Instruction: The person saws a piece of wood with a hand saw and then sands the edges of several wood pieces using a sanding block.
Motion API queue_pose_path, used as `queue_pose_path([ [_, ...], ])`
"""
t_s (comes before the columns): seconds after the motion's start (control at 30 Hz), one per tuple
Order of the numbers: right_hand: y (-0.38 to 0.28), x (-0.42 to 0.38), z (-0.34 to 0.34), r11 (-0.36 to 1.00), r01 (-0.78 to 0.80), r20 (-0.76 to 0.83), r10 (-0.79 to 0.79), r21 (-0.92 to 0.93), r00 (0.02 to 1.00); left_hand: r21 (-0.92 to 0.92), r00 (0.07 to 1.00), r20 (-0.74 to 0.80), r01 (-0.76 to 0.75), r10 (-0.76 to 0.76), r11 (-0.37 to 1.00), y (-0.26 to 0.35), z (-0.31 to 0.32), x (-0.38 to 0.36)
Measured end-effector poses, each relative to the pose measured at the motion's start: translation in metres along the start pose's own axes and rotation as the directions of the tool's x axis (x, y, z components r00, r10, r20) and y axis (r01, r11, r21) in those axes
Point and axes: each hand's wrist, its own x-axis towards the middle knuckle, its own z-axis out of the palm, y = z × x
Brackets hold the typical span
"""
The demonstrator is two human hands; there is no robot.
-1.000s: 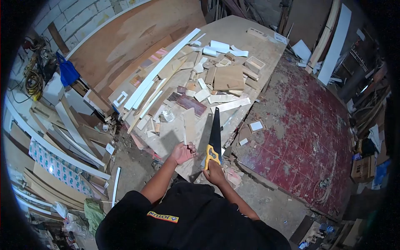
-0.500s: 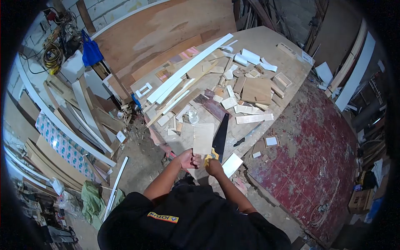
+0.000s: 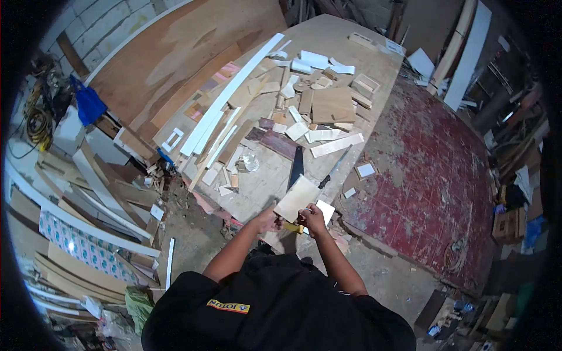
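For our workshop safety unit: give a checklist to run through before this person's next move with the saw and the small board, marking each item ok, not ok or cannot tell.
1. Left hand grips the small board: ok.
2. Right hand on the saw's yellow handle: ok.
3. Saw blade points away from the body: ok.
4. Board rests on the table: cannot tell.
5. Table around the blade free of offcuts: not ok.
6. Fingers away from the saw teeth: cannot tell.
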Motion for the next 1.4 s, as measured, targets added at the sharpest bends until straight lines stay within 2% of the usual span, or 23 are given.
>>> queue_pose_path([
  [0.07, 0.002, -0.009, 0.0, 0.997, -0.003, -0.047, 0.007, 0.075, 0.999, 0.209, 0.88, -0.386, -0.208, 0.276, 0.956, -0.002, 0.034, 0.01],
  [0.13, 0.004, -0.016, -0.002, 0.99, 0.024, -0.057, -0.016, 0.14, 0.998, 0.101, 0.923, -0.276, -0.251, 0.269, 0.963, -0.002, 0.041, 0.013],
  [0.2, 0.007, -0.023, -0.004, 0.991, 0.04, -0.07, -0.032, 0.124, 0.997, 0.049, 0.9, -0.136, -0.412, 0.415, 0.91, -0.009, 0.047, 0.013],
  [0.23, 0.008, -0.026, -0.005, 0.99, 0.033, -0.061, -0.025, 0.137, 0.998, 0.05, 0.901, -0.136, -0.41, 0.413, 0.911, -0.013, 0.049, 0.015],
  [0.3, 0.01, -0.03, -0.009, 0.988, 0.025, -0.049, -0.018, 0.15, 0.999, 0.338, 0.796, -0.186, -0.498, 0.576, 0.798, -0.023, 0.049, 0.02],
  [0.4, 0.01, -0.036, -0.026, 0.993, -0.117, -0.007, 0.117, 0.028, 0.993, 0.133, 0.83, -0.215, -0.497, 0.515, 0.857, -0.029, 0.029, 0.022],
  [0.43, 0.018, -0.033, -0.038, 0.986, -0.102, -0.057, 0.095, -0.134, 0.994, 0.132, 0.825, -0.223, -0.502, 0.519, 0.855, -0.031, 0.025, 0.017],
  [0.53, 0.06, -0.01, -0.096, 0.896, 0.037, -0.24, -0.157, -0.442, 0.958, 0.219, 0.816, -0.291, -0.451, 0.499, 0.865, -0.034, 0.02, -0.003],
  [0.6, 0.059, -0.021, -0.115, 0.59, 0.082, -0.251, -0.46, -0.804, 0.852, 0.197, 0.755, -0.431, -0.455, 0.494, 0.868, -0.034, 0.03, -0.024],
  [0.67, 0.07, -0.018, -0.132, 0.57, 0.092, -0.29, -0.542, -0.817, 0.789, 0.201, 0.721, -0.451, -0.493, 0.526, 0.847, -0.041, 0.019, -0.037],
  [0.7, 0.058, -0.027, -0.126, 0.801, -0.059, -0.487, -0.302, -0.596, 0.82, 0.201, 0.715, -0.455, -0.5, 0.532, 0.843, -0.042, 0.02, -0.048],
  [0.73, 0.057, -0.025, -0.132, 0.927, -0.214, -0.596, -0.012, -0.308, 0.803, 0.201, 0.708, -0.457, -0.508, 0.539, 0.838, -0.043, 0.018, -0.056],
  [0.8, 0.065, -0.009, -0.143, 0.925, -0.246, -0.553, 0.048, -0.29, 0.832, 0.22, 0.68, -0.468, -0.529, 0.565, 0.819, -0.049, 0.013, -0.064],
  [0.83, 0.07, 0.002, -0.144, 0.767, -0.171, -0.456, -0.173, -0.619, 0.873, 0.231, 0.664, -0.485, -0.531, 0.569, 0.816, -0.05, 0.009, -0.066],
  [0.87, 0.078, 0.012, -0.145, 0.501, -0.079, -0.283, -0.345, -0.862, 0.895, 0.239, 0.647, -0.506, -0.53, 0.57, 0.814, -0.052, 0.004, -0.07],
  [0.9, 0.061, 0.011, -0.129, 0.338, -0.072, -0.169, -0.269, -0.938, 0.948, 0.232, 0.638, -0.503, -0.55, 0.583, 0.802, -0.054, 0.001, -0.073],
  [0.93, 0.049, 0.013, -0.115, 0.335, -0.07, -0.164, -0.259, -0.939, 0.952, 0.228, 0.634, -0.512, -0.551, 0.58, 0.803, -0.055, 0.001, -0.075],
  [1.0, 0.023, 0.022, -0.091, 0.123, -0.142, -0.152, -0.074, -0.982, 0.986, 0.201, 0.607, -0.545, -0.575, 0.578, 0.793, -0.052, 0.003, -0.077],
  [1.07, 0.002, 0.032, -0.076, 0.107, -0.175, -0.182, -0.06, -0.979, 0.982, 0.165, 0.605, -0.563, -0.584, 0.563, 0.794, -0.05, -0.007, -0.076],
  [1.13, -0.011, 0.048, -0.076, -0.09, -0.216, -0.217, -0.002, -0.972, 0.976, 0.126, 0.605, -0.581, -0.593, 0.544, 0.795, -0.048, -0.01, -0.075],
  [1.17, -0.014, 0.061, -0.078, -0.096, -0.211, -0.212, 0.004, -0.973, 0.977, 0.117, 0.592, -0.595, -0.606, 0.544, 0.787, -0.046, -0.008, -0.075],
  [1.23, -0.013, 0.1, -0.082, -0.035, -0.186, -0.173, -0.237, -0.982, 0.956, 0.106, 0.57, -0.617, -0.623, 0.543, 0.775, -0.036, -0.002, -0.077],
  [1.4, -0.043, 0.133, -0.06, 0.042, -0.255, -0.253, -0.356, -0.966, 0.9, 0.107, 0.573, -0.584, -0.648, 0.576, 0.754, -0.017, 0.022, -0.089],
])
